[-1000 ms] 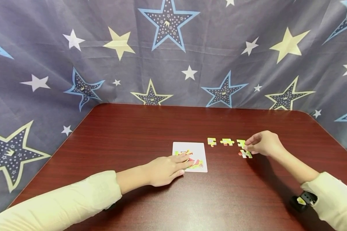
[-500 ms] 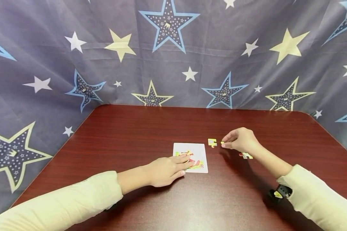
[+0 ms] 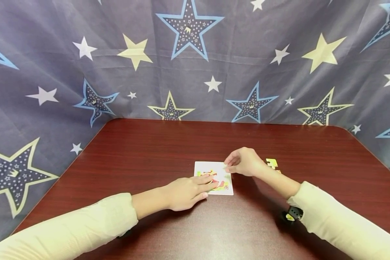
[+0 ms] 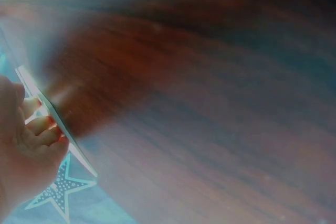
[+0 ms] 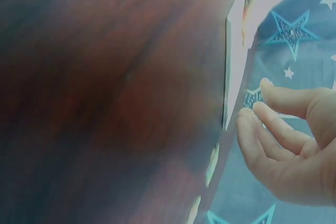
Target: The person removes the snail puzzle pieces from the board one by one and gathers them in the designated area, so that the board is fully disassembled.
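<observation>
A white square puzzle board point(image 3: 228, 189) with a colourful picture lies near the middle of the table. Across its left part rests my left hand point(image 3: 186, 191), fingers straight and covering some of the picture. My right hand point(image 3: 245, 162) is bent over the board's far right corner, fingertips right at the edge. The right wrist view shows its thumb and fingers point(image 5: 283, 135) curved towards each other, a gap between them and nothing seen there. A yellow-green puzzle piece point(image 3: 271, 163) lies beyond the right wrist, another partly hidden below it.
The dark red wooden table point(image 3: 156, 144) reaches back to a grey curtain point(image 3: 195, 72) with stars. In the right wrist view, a loose piece point(image 5: 212, 165) and a second puzzle piece point(image 5: 193, 211) lie beside the board. A black watch strap point(image 3: 295, 212) shows at the right sleeve.
My right hand has moved left along the row of puzzle pieces, from the rightmost ones to the board's edge. My left hand has stayed on the board.
</observation>
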The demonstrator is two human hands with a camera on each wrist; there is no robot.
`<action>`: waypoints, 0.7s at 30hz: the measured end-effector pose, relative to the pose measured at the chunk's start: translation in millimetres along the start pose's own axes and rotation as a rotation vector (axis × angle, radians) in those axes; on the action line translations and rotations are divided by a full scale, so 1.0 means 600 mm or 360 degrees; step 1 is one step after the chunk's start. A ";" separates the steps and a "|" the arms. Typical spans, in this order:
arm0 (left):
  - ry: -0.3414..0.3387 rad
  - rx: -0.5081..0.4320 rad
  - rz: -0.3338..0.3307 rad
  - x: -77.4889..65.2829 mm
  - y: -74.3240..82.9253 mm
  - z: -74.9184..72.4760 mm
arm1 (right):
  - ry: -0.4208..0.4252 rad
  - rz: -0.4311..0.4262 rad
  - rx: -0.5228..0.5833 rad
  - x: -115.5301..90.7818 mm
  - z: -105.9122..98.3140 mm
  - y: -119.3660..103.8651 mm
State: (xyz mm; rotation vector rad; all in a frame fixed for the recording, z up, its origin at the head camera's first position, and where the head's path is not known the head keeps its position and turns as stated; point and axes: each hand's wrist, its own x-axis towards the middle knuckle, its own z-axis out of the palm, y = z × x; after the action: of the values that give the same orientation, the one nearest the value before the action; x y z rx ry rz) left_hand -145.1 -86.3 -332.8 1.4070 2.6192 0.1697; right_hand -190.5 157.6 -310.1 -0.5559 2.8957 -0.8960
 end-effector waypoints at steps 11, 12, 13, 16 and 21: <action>0.0035 0.0010 0.0020 0.002 0.003 0.000 | -0.0114 -0.0066 -0.0023 0.007 0.030 -0.028; 0.0034 0.0005 0.0020 0.002 0.004 -0.001 | -0.0109 -0.0066 -0.0023 0.007 0.032 -0.029; 0.0031 0.0006 0.0015 0.002 0.004 -0.001 | -0.0101 -0.0062 -0.0026 0.007 0.033 -0.030; 0.0039 0.0002 0.0015 0.001 0.004 -0.002 | -0.0086 -0.0075 -0.0043 0.008 0.037 -0.031; 0.0067 -0.0020 0.0019 0.002 0.005 0.000 | -0.0062 -0.0106 -0.0087 0.010 0.042 -0.032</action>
State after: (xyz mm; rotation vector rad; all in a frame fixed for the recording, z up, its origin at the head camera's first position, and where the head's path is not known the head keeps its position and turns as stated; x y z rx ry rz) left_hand -143.2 -83.9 -332.1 1.4308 2.6389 0.2194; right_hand -185.5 127.3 -320.0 -0.6702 2.8901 -0.8060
